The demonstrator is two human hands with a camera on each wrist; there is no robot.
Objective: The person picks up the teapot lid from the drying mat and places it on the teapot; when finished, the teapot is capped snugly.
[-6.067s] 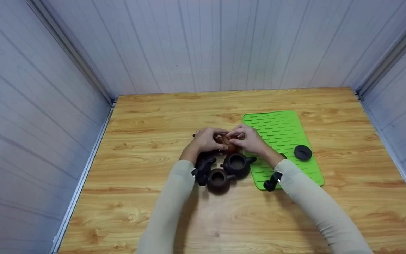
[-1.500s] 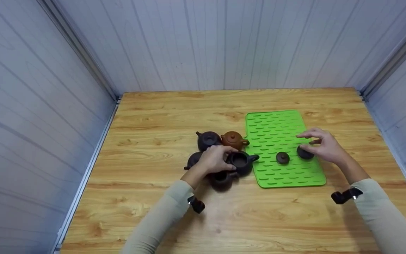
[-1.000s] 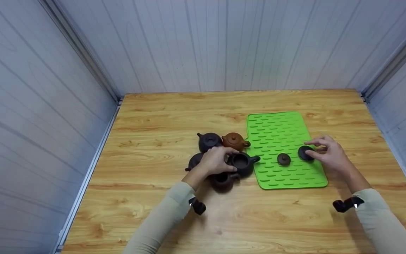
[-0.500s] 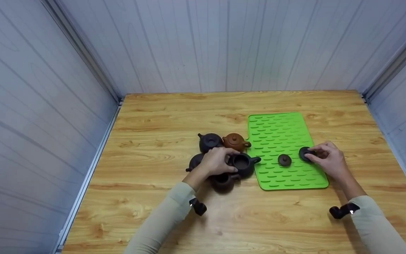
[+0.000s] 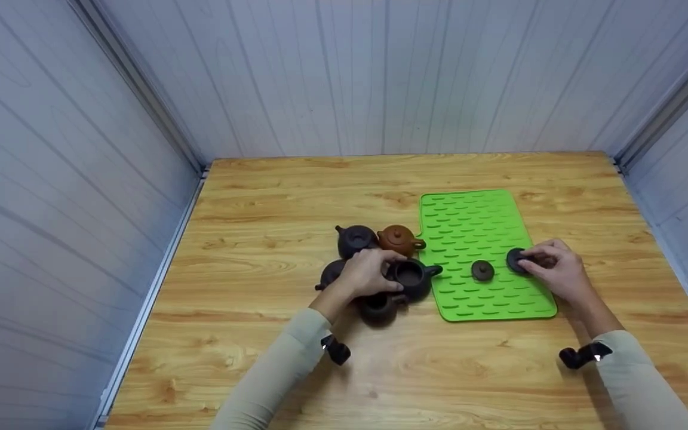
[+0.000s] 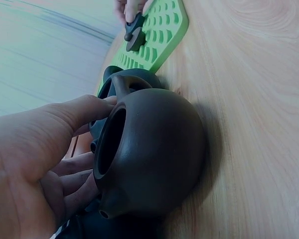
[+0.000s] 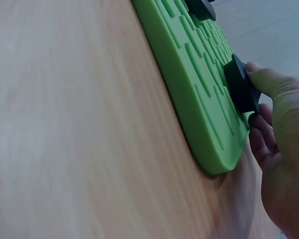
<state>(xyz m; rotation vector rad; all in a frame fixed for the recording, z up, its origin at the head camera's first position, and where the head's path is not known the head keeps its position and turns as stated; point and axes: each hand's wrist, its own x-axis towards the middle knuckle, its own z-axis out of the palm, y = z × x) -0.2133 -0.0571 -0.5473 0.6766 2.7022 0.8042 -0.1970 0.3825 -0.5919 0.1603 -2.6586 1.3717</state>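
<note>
My left hand [image 5: 371,273] grips the left side of a lidless black teapot [image 5: 420,286], thumb near its front rim and fingers at the back. A lidless dark brown teapot [image 6: 159,149] stands just in front of that hand, large in the left wrist view. Out on the green mat [image 5: 469,215], my right hand [image 5: 559,269] pinches a black teapot lid [image 5: 516,260] between thumb and fingers; in the right wrist view the lid [image 7: 239,87] is right at the mat's surface. Left of it on the mat lies a smaller brown lid [image 5: 482,271].
Behind the left hand stand a lidded orange-brown teapot [image 5: 396,239] and a dark teapot [image 5: 356,240]. Another dark teapot [image 5: 331,273] sits left of the hand, partly covered by it. The wooden table [image 5: 272,209] meets pale panel walls [image 5: 350,77] at back and sides.
Over six seconds, my left hand went from the orange-brown teapot to the black one. My right hand left that teapot, reached right to the mat and closed its fingers on the black lid.
</note>
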